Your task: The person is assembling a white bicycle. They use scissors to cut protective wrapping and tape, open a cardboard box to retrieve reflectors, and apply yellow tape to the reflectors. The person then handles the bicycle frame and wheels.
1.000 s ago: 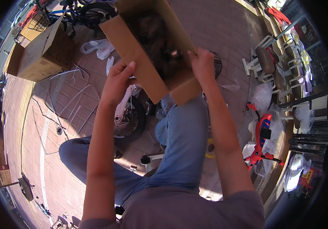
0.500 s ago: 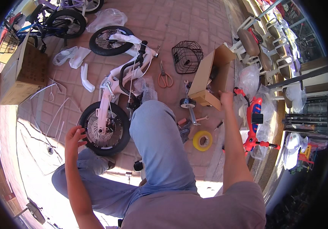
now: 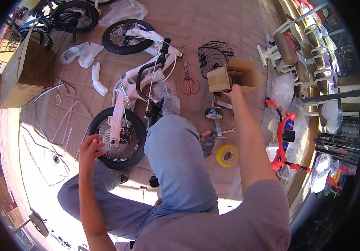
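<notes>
- Your right hand [image 3: 234,91] grips the near edge of the cardboard box [image 3: 232,75], which sits on the floor at far right, just beside the wire basket [image 3: 214,54].
- Your left hand [image 3: 88,148]: fingers spread, holding nothing, by the bike wheel [image 3: 118,138].

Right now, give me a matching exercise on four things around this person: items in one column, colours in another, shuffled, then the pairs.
Items:
1. tape roll
2. scissors
3. wire basket
4. small box at the right hand

Colours:
A. black
B. brown cardboard
C. yellow
D. orange handles

Pairs: 1-C, 2-D, 3-A, 4-B
</notes>
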`<state>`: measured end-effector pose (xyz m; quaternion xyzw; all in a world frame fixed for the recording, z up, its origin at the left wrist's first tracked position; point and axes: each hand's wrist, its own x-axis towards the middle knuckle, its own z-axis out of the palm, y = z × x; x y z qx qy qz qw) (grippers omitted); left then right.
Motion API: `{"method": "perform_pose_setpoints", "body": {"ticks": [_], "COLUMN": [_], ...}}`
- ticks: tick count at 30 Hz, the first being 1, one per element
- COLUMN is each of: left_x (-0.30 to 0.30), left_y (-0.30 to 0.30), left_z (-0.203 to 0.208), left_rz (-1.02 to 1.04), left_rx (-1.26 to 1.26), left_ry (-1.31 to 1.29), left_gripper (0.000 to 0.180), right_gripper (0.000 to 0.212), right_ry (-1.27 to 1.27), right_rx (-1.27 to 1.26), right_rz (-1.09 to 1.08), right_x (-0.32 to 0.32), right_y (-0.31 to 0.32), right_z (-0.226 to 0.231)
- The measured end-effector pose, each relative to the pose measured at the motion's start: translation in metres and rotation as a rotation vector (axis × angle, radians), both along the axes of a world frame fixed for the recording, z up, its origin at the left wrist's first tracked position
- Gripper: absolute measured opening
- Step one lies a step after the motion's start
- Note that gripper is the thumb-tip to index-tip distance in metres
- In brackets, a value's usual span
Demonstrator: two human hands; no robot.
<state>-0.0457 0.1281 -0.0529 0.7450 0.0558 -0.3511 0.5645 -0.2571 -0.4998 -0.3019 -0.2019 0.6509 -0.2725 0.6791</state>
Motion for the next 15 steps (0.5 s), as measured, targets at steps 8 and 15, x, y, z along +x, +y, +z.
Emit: {"method": "perform_pose_setpoints", "body": {"ticks": [8, 15], "left_x": [-0.006, -0.006], "left_y": [0.002, -0.023], "left_z": [-0.003, -0.012], "left_rz": [0.012, -0.104], "left_rx": [0.052, 0.033], "left_ry": [0.011, 0.028], "left_gripper": [0.03, 0.032], "right_gripper": [0.041, 0.032], "right_ry": [0.157, 0.415], "right_rx": [-0.129, -0.508], "right_rz": [0.292, 0.876], "right_x": [0.039, -0.018], "right_y": [0.04, 0.122], "right_z": [-0.009, -0.025]}}
